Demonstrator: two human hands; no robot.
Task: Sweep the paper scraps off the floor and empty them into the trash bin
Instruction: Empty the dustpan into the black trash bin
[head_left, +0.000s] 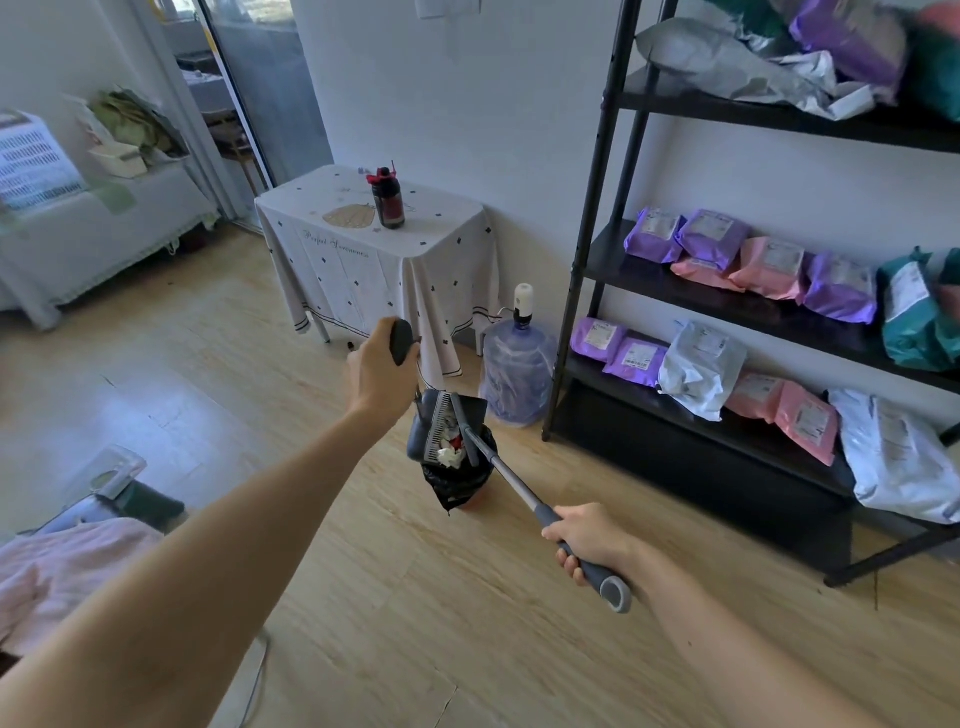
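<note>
My left hand (375, 369) grips the dark handle of a grey dustpan (434, 426), held tipped over the trash bin (457, 480), a small bin lined with a black bag. White and red paper scraps (451, 451) lie at the dustpan's mouth above the bag. My right hand (584, 540) holds the grey grip of the broom (511, 480). Its metal pole slants up-left, and the broom head rests inside the dustpan against the scraps.
A cloth-covered table (374, 249) with a dark bottle (388, 198) stands behind the bin. A water jug (517, 371) sits beside a black shelf rack (727, 312) full of mail parcels on the right. Wood floor lies open in front; bedding lies at lower left.
</note>
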